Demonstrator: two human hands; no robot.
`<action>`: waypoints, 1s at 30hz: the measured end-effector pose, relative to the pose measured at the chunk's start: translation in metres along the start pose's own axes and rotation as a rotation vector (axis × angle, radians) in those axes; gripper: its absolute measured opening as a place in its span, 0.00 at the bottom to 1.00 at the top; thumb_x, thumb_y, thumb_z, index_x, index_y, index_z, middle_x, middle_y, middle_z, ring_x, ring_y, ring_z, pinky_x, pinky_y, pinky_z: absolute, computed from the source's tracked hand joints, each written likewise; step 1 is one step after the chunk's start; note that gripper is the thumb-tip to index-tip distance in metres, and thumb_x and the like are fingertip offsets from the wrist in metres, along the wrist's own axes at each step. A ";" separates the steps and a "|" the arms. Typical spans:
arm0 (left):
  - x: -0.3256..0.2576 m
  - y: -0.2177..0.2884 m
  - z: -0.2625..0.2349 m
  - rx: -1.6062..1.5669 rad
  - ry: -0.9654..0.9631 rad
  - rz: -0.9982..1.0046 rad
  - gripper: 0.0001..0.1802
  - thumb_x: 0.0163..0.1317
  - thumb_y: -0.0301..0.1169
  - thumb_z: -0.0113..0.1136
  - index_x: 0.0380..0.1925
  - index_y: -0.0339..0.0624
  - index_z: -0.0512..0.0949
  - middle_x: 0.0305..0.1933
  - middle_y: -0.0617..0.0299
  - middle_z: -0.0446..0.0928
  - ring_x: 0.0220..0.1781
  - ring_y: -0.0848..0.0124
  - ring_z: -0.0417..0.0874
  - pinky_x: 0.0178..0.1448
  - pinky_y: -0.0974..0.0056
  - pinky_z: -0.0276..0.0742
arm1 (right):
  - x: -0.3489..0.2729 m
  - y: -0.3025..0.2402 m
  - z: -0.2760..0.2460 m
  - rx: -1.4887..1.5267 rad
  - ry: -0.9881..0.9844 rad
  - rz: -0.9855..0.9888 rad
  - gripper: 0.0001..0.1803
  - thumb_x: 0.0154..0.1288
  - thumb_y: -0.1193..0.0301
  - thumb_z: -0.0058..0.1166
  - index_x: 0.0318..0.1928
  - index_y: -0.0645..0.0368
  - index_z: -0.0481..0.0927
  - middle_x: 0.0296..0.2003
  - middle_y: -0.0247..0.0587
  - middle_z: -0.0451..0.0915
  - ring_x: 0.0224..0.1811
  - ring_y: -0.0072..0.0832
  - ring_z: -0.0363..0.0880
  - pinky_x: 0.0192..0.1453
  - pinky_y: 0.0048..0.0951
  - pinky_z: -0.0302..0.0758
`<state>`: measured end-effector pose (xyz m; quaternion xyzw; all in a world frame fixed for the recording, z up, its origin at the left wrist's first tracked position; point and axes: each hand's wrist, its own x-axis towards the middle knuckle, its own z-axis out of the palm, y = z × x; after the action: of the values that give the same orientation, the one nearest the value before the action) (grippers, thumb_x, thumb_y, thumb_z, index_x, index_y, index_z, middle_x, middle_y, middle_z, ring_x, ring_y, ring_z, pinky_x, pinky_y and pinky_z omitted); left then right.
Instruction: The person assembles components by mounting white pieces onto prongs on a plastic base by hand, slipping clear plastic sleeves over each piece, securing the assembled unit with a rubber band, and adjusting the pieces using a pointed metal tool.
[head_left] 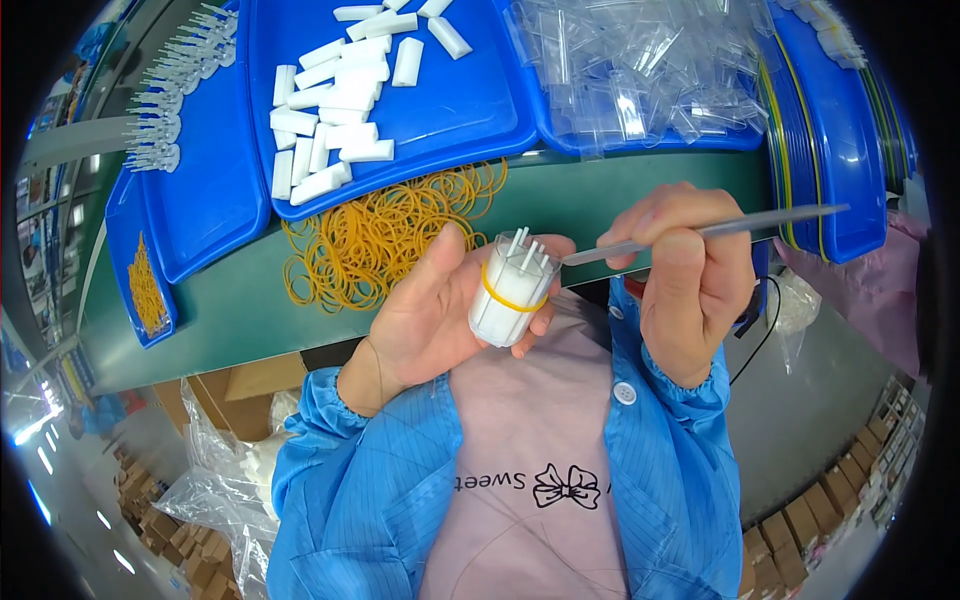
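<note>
My left hand [415,318] is closed around a small white cylinder-like bundle [497,322], held upright over the front edge of the table. Clear plastic pieces wrap its sides, and one yellow rubber band [515,306] circles it. Several thin white sticks [518,243] poke out of the top. Between its thumb and fingers my right hand [695,275] pinches a pair of slim metal tweezers [770,219]. Their pointed end is close beside the bundle's top rim; whether it touches cannot be seen.
A pile of yellow rubber bands [380,235] lies on the green table [225,300]. Blue trays hold white foam-like blocks [345,90], clear plastic pieces [640,70] and white stick-tipped parts [165,110]. A small tray [115,260] has more bands. Stacked blue trays [840,140] stand at right.
</note>
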<state>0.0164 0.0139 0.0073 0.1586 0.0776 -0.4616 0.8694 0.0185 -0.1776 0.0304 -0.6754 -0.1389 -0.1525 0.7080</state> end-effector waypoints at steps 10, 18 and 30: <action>0.002 -0.002 -0.004 0.204 -0.020 -0.052 0.36 0.62 0.54 0.45 0.60 0.38 0.59 0.49 0.51 0.72 0.46 0.65 0.76 0.42 0.65 0.75 | 0.001 0.002 0.007 0.140 -0.010 0.230 0.13 0.70 0.65 0.40 0.35 0.64 0.69 0.28 0.39 0.74 0.26 0.18 0.71 0.30 0.18 0.69; 0.002 -0.003 0.005 0.134 0.112 -0.089 0.37 0.64 0.58 0.34 0.57 0.35 0.62 0.48 0.51 0.70 0.38 0.64 0.74 0.34 0.65 0.71 | 0.001 0.002 0.006 0.165 -0.033 0.302 0.15 0.71 0.63 0.38 0.36 0.62 0.68 0.27 0.40 0.72 0.26 0.20 0.71 0.29 0.20 0.68; 0.000 -0.001 -0.002 -0.072 0.061 -0.157 0.33 0.68 0.54 0.24 0.57 0.38 0.61 0.42 0.50 0.70 0.34 0.64 0.73 0.31 0.64 0.71 | 0.002 0.001 0.006 0.130 0.001 0.285 0.14 0.71 0.63 0.38 0.36 0.62 0.69 0.26 0.40 0.73 0.25 0.20 0.69 0.29 0.20 0.67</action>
<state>0.0162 0.0139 0.0055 0.1348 0.1328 -0.5202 0.8328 0.0211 -0.1711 0.0303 -0.6411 -0.0508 -0.0415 0.7646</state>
